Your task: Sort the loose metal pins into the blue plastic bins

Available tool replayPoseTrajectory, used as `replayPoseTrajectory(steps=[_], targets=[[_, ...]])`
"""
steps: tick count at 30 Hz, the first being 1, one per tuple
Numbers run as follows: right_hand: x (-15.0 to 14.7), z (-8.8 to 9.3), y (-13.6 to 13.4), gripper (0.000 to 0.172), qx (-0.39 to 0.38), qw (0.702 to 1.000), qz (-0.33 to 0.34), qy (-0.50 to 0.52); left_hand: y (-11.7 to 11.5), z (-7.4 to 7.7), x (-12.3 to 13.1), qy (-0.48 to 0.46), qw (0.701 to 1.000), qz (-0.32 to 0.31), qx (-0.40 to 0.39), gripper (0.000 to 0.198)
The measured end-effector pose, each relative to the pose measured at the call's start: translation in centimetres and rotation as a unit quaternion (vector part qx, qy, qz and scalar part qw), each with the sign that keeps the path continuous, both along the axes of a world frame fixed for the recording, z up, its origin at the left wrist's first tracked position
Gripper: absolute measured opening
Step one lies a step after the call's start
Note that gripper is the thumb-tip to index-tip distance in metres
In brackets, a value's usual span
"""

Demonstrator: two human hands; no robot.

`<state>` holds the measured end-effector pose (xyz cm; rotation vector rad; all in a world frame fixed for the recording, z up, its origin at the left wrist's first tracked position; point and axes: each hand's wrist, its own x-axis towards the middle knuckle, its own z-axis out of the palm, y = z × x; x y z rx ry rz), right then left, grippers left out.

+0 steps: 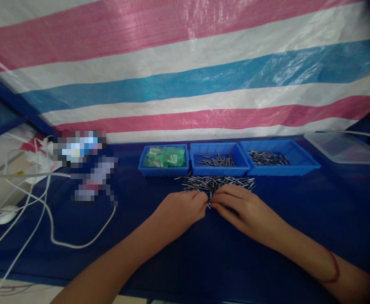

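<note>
My left hand [180, 211] and my right hand [240, 207] meet fingertip to fingertip on the dark blue table [267, 253], at the near edge of a loose pile of small metal pins [216, 182]. Both hands have their fingers curled in a pinch around pins at the point where they touch. The pieces between the fingertips are tiny and mostly hidden. A red band circles my right wrist.
Behind the pile stand three blue trays: one with green and white parts [163, 159], a middle one with pins [218, 159], and a right one with pins [276, 158]. A clear plastic lid [346, 147] lies far right. White cables [50, 219] trail at the left.
</note>
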<state>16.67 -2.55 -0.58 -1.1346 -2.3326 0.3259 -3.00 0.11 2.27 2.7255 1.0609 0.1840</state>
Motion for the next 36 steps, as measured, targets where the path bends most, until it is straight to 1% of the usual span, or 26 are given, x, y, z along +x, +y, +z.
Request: replayPoseTrajectory(steps=[2, 3, 4, 6, 7, 8, 9, 11, 15, 21, 27, 33, 36], targets=[[0.0, 0.3, 0.0, 0.015, -0.016, 0.998, -0.014, 0.053, 0.0, -0.1, 0.0, -0.127, 0.99, 0.012, -0.058, 0.011], [0.0, 0.5, 0.0, 0.014, -0.023, 0.996, -0.021, 0.081, -0.1, -0.2, 0.2, -0.197, 0.975, 0.021, -0.096, 0.009], [0.0, 0.7, -0.1, 0.013, -0.026, 0.993, -0.026, 0.108, -0.2, -0.4, 0.3, -0.264, 0.954, 0.034, -0.136, 0.012], [0.0, 0.8, -0.2, 0.012, -0.026, 0.988, -0.031, 0.147, -0.6, -0.8, 0.7, -0.374, 0.902, 0.064, -0.207, 0.023], [0.0, 0.8, -0.2, 0.011, -0.024, 0.986, -0.032, 0.16, -0.8, -1.0, 0.9, -0.406, 0.882, 0.075, -0.226, 0.025], [-0.1, 0.8, -0.3, 0.01, -0.024, 0.985, -0.031, 0.17, -1.0, -1.2, 1.0, -0.424, 0.869, 0.082, -0.241, 0.024], [-0.1, 0.7, -0.4, 0.009, -0.025, 0.983, -0.027, 0.178, -1.1, -1.3, 1.1, -0.431, 0.863, 0.087, -0.249, 0.021], [-0.2, 0.6, -0.5, 0.007, -0.032, 0.981, -0.017, 0.19, -1.2, -1.5, 1.2, -0.429, 0.863, 0.093, -0.252, 0.018], [-0.3, 0.5, -0.5, 0.007, -0.058, 0.978, -0.015, 0.202, -1.1, -1.5, 1.0, -0.419, 0.871, 0.103, -0.234, 0.018], [-0.2, 0.5, -0.4, 0.011, -0.093, 0.973, -0.011, 0.209, -1.2, -1.0, 1.0, -0.416, 0.876, 0.094, -0.227, 0.016], [0.0, 0.3, -0.2, 0.006, -0.064, 0.97, -0.041, 0.231, -0.9, -0.9, 1.0, -0.424, 0.882, 0.09, -0.185, 0.015], [0.3, 0.6, -0.2, 0.004, -0.031, 0.969, -0.065, 0.237, -0.9, -1.3, 0.9, -0.425, 0.883, 0.095, -0.172, 0.016], [0.5, 0.9, -0.2, 0.005, -0.013, 0.973, -0.065, 0.221, -0.9, -1.3, 0.9, -0.409, 0.891, 0.097, -0.171, 0.016]])
